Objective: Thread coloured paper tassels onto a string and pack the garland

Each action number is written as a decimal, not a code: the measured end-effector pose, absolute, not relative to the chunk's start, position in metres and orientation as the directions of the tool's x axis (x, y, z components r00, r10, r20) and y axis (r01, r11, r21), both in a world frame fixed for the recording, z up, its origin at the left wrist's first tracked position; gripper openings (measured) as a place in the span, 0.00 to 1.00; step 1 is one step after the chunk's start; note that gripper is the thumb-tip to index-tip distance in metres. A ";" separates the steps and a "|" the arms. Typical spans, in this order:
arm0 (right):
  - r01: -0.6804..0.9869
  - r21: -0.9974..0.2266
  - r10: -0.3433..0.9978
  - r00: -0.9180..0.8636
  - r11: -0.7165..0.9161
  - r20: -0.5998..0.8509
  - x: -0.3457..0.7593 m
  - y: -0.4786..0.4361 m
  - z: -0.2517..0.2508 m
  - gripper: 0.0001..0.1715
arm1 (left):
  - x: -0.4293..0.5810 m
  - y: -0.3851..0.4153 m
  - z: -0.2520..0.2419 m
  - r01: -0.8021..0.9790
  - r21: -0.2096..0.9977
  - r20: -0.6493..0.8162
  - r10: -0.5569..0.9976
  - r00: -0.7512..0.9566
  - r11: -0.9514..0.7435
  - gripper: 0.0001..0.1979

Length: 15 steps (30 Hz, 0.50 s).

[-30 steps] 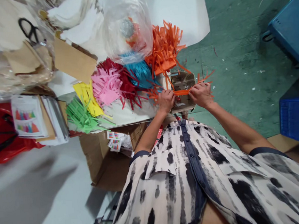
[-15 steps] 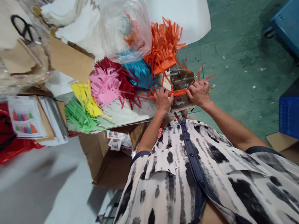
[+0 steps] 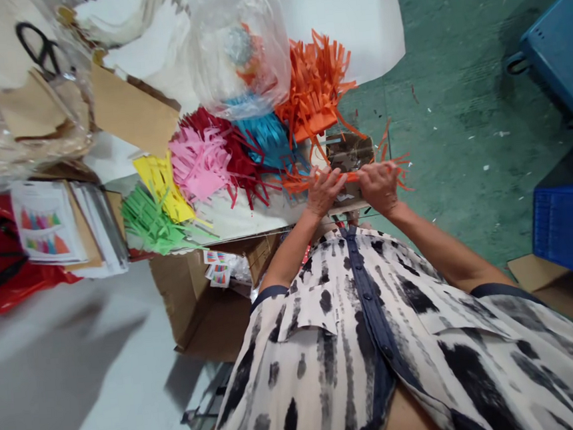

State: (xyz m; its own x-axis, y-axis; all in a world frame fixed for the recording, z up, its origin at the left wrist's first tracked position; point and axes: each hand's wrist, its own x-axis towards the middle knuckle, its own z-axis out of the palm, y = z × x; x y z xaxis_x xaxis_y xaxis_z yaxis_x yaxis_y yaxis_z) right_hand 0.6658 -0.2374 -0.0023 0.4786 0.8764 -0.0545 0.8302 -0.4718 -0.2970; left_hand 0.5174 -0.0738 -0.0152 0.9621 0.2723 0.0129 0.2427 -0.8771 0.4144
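Observation:
An orange paper tassel (image 3: 351,178) is stretched sideways between my hands, close to my body, its cut strips fanning out past both hands. My left hand (image 3: 323,190) grips it on the left, with the fingers laid over the twisted middle. Closed over the other side is my right hand (image 3: 380,183). Just beyond lies a pile of orange fringed tassels (image 3: 313,92). To the left of that pile are blue tassels (image 3: 269,143), dark red ones (image 3: 244,158), pink ones (image 3: 200,159), yellow ones (image 3: 163,185) and green ones (image 3: 151,220).
A clear plastic bag (image 3: 239,52) rests behind the tassels. Black-handled scissors (image 3: 44,52) and a cardboard piece (image 3: 134,111) lie at the left, near printed packets (image 3: 49,226). An open cardboard box (image 3: 188,304) stands below the table edge. Blue crates (image 3: 571,230) stand at right.
My left hand has moved right along the orange tassel, and my right hand slightly left, so less of its middle shows between them. My left fingers now lie straighter across it.

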 end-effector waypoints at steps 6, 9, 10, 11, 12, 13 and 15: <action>0.871 -0.333 0.932 0.353 -0.360 -0.085 0.660 -0.246 -0.011 0.24 | 0.507 -0.076 -0.014 0.251 0.428 -0.053 0.253 0.966 -0.868 0.22; 0.877 -0.319 0.932 0.353 -0.358 -0.077 0.664 -0.247 -0.011 0.25 | 0.501 -0.082 -0.013 0.308 0.427 -0.078 0.305 0.949 -0.850 0.24; 0.880 -0.309 0.931 0.356 -0.362 -0.076 0.665 -0.247 -0.010 0.26 | 0.498 -0.083 -0.012 0.324 0.433 -0.090 0.318 0.944 -0.841 0.25; 0.883 -0.297 0.931 0.357 -0.364 -0.077 0.665 -0.247 -0.010 0.26 | 0.494 -0.084 -0.012 0.335 0.443 -0.101 0.325 0.940 -0.831 0.25; 0.887 -0.285 0.931 0.355 -0.363 -0.079 0.666 -0.247 -0.009 0.27 | 0.490 -0.083 -0.012 0.339 0.458 -0.110 0.326 0.939 -0.822 0.26; 0.893 -0.276 0.934 0.348 -0.356 -0.081 0.666 -0.247 -0.008 0.27 | 0.484 -0.081 -0.011 0.342 0.474 -0.115 0.328 0.938 -0.812 0.26; 0.904 -0.265 0.942 0.326 -0.335 -0.078 0.668 -0.247 -0.006 0.26 | 0.469 -0.073 -0.007 0.362 0.498 -0.115 0.354 0.928 -0.788 0.25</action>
State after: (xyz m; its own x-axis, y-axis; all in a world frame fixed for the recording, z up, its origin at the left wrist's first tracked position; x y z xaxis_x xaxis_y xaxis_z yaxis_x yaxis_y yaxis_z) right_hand 0.6677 -0.2469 -0.0059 0.3259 0.9422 -0.0784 0.9043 -0.3348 -0.2647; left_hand 0.4694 -0.0732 -0.0073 0.9281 0.3541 -0.1153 0.3625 -0.7880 0.4976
